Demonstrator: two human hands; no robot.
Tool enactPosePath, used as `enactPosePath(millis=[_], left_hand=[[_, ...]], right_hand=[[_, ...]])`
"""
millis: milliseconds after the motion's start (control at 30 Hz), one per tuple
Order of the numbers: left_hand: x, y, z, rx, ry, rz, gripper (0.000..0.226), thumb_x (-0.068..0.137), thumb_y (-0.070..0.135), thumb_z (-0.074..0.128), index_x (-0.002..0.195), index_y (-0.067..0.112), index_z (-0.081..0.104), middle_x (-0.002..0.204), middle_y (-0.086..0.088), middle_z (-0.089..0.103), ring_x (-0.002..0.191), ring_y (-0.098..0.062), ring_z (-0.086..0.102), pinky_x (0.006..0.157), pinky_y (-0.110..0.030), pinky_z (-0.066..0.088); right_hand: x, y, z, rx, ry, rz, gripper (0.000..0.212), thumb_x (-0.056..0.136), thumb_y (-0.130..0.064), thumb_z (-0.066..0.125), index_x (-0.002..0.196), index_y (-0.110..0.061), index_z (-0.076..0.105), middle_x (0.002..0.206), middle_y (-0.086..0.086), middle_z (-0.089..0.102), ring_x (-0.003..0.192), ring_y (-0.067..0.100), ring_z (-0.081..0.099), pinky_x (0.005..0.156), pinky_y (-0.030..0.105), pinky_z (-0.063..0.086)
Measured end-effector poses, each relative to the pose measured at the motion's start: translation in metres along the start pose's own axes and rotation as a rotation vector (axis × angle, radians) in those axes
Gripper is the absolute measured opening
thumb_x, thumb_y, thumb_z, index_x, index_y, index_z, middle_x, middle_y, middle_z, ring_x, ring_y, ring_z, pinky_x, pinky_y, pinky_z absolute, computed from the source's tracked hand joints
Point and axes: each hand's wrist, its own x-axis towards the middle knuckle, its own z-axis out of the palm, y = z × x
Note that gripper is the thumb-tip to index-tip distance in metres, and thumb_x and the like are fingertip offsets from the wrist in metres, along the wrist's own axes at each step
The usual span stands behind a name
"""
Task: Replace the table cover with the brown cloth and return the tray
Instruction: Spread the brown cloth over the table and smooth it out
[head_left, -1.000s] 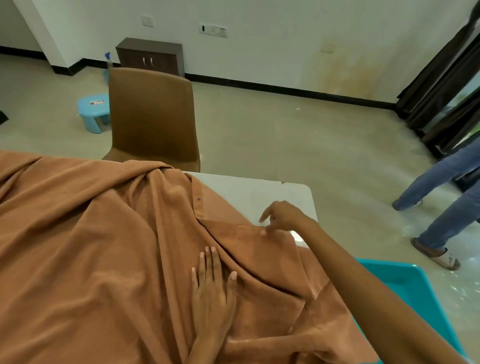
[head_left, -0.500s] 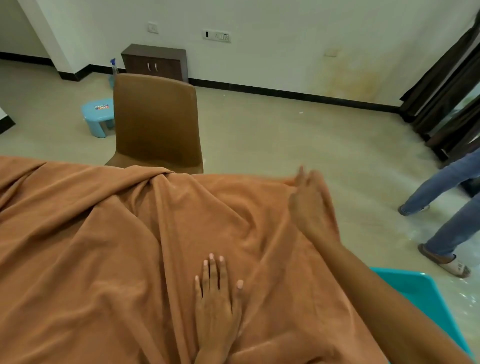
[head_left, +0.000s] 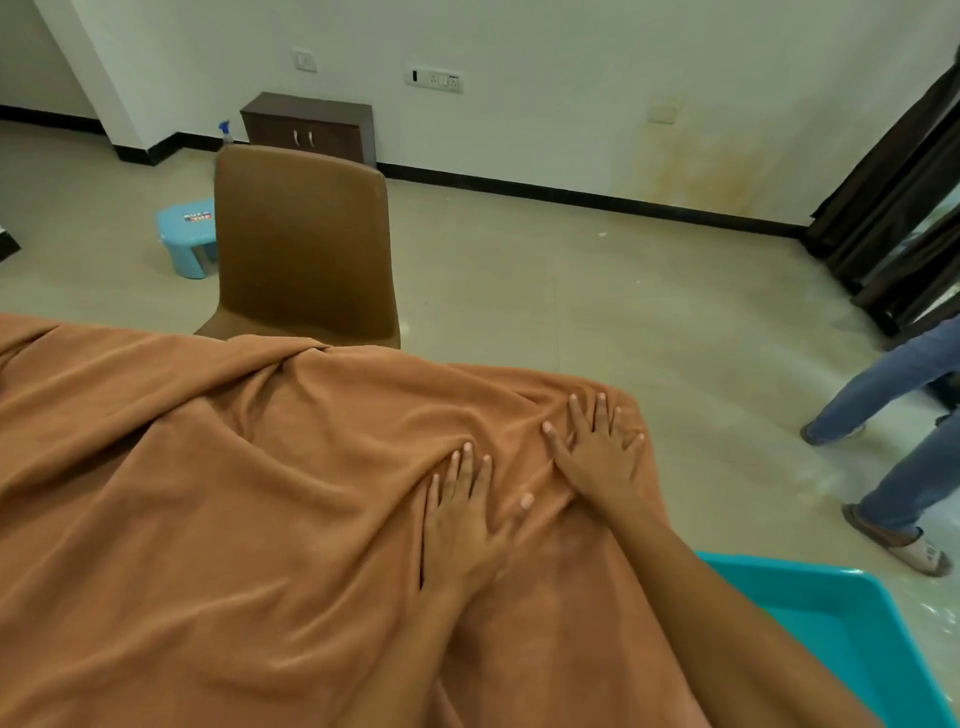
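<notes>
Brown chair (head_left: 306, 244) behind brown cloth (head_left: 208, 519); teal tray (head_left: 852, 623) right

Even, moderately bright indoor lighting; wide-angle view with edge distortion.

Soft, diffuse light gives only faint shadows in the folds of the brown cloth (head_left: 218, 493) and under the hands. Daylight shows past the dark curtain (head_left: 898, 187) at right. The floor (head_left: 597, 291) carries a dull sheen. Straight wall lines bow toward the frame borders. Focus is slightly soft overall.
</notes>
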Motion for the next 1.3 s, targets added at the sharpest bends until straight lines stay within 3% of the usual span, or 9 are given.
enactPosePath(millis=[67,167,300,433,600,800,933,1167,1300], left_hand=[[0.015,0.006,-0.009,-0.222,-0.032,-0.039,0.094,0.076,0.082,0.007,0.149,0.026,0.023,0.157,0.009,0.011,0.144,-0.003,0.003,0.117,-0.025,-0.001],[0.008,0.022,-0.036,-0.517,-0.027,-0.029,0.069,0.086,0.062,0.034,0.145,0.026,0.032,0.151,0.017,0.022,0.143,-0.001,0.014,0.117,-0.024,0.010],[-0.074,0.011,-0.054,-0.156,0.151,0.174,0.055,0.095,0.047,0.034,0.145,0.026,0.035,0.155,0.009,0.024,0.144,-0.005,0.013,0.118,-0.029,0.009],[-0.207,-0.043,-0.042,0.129,0.130,0.032,0.063,0.095,0.055,0.019,0.149,0.022,0.023,0.158,0.003,0.013,0.146,-0.011,0.008,0.115,-0.028,0.006],[-0.330,-0.075,-0.047,0.364,0.124,-0.094,0.069,0.091,0.059,0.015,0.151,0.026,0.016,0.159,-0.001,0.009,0.146,-0.014,0.008,0.113,-0.037,0.010],[-0.415,-0.070,-0.070,0.301,0.021,-0.275,0.074,0.092,0.063,0.011,0.151,0.018,0.015,0.157,-0.008,0.014,0.146,-0.020,0.009,0.103,-0.049,0.026],[-0.461,-0.065,-0.085,0.304,-0.060,-0.286,0.075,0.094,0.061,0.011,0.148,0.012,0.027,0.156,-0.010,0.021,0.140,-0.030,0.026,0.107,-0.047,0.021],[-0.504,-0.058,-0.098,0.273,-0.073,-0.291,0.074,0.092,0.061,0.019,0.150,0.015,0.024,0.157,-0.006,0.018,0.144,-0.023,0.018,0.113,-0.041,0.013],[-0.513,-0.058,-0.106,0.292,-0.130,-0.259,0.083,0.087,0.067,0.006,0.152,0.015,0.009,0.159,-0.006,0.005,0.146,-0.022,0.006,0.116,-0.038,0.003]], right_hand=[[0.003,-0.005,-0.015,0.031,-0.067,-0.003,0.074,0.089,-0.070,0.024,0.150,-0.032,0.008,0.159,0.006,-0.004,0.146,0.027,-0.004,0.115,0.055,-0.003],[-0.055,-0.007,-0.015,0.052,0.061,-0.035,0.072,0.089,-0.067,0.015,0.150,-0.029,0.014,0.159,0.007,0.003,0.146,0.024,0.002,0.114,0.052,-0.003],[-0.195,0.021,0.040,0.080,0.226,-0.137,0.066,0.092,-0.062,0.014,0.142,-0.027,0.038,0.155,0.006,0.023,0.142,0.025,0.022,0.106,0.054,0.015],[-0.288,0.051,0.082,0.008,0.203,-0.073,0.068,0.090,-0.067,0.010,0.148,-0.033,0.017,0.159,-0.005,0.001,0.145,0.012,-0.005,0.105,0.044,0.009],[-0.319,0.043,0.072,-0.030,0.117,-0.092,0.069,0.094,-0.061,0.013,0.148,-0.021,0.025,0.156,0.007,0.022,0.142,0.028,0.019,0.109,0.051,0.014],[-0.380,0.051,0.055,0.035,0.054,-0.107,0.073,0.092,-0.065,0.006,0.151,-0.022,0.016,0.159,0.004,0.003,0.146,0.022,0.000,0.116,0.051,0.001],[-0.490,0.085,0.070,0.038,0.024,-0.143,0.072,0.093,-0.066,0.013,0.151,-0.024,0.014,0.159,0.005,0.002,0.146,0.023,0.000,0.114,0.052,0.003],[-0.583,0.112,0.087,0.026,-0.002,-0.103,0.073,0.092,-0.063,0.015,0.151,-0.019,0.017,0.158,0.008,0.008,0.145,0.027,0.009,0.114,0.052,0.010],[-0.605,0.112,0.082,0.037,0.013,-0.147,0.072,0.093,-0.061,0.016,0.150,-0.017,0.019,0.158,0.010,0.010,0.145,0.027,0.007,0.114,0.053,0.008]])
